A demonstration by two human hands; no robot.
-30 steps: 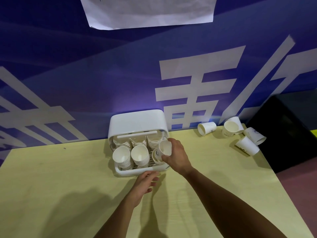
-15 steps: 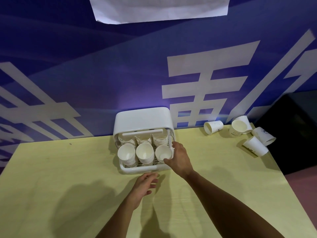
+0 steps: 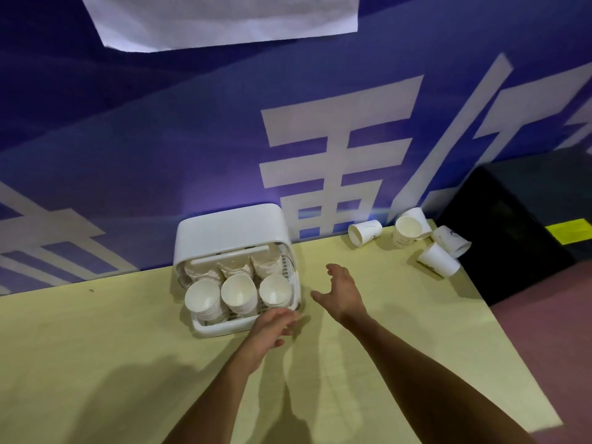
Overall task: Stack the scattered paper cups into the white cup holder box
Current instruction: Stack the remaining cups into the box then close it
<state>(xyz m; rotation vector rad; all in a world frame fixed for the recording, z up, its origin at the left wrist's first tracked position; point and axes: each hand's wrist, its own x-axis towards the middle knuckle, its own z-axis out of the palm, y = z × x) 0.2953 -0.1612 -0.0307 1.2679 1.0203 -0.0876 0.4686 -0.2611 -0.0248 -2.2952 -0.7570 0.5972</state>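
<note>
Landmark: white plastic cup holder box [image 3: 230, 230] with a rounded lid. It stands at the far edge of the pale yellow table [image 3: 96, 354], against the blue wall banner [image 3: 179, 139] with large white characters.
Cups in the box: stacks of white paper cups [image 3: 238, 294] lean mouth-forward in two rows of three inside the box's pull-out tray [image 3: 217, 330].
Scattered cups: five loose white paper cups [image 3: 405, 232] sit clustered well to the right of the box, at the table's far right corner. Most lie on their sides and one stands upright.
Left hand [image 3: 272, 328]: empty, fingers loosely bent, at the front right corner of the box's tray. Whether it touches the rim cannot be told.
Right hand [image 3: 342, 293]: empty, fingers spread wide apart, just right of the box over the table.
Behind: a white paper sheet [image 3: 224, 17] hangs on the banner high above the box.
Beside: a black cabinet [image 3: 519, 238] stands right of the box, past the loose cups.
</note>
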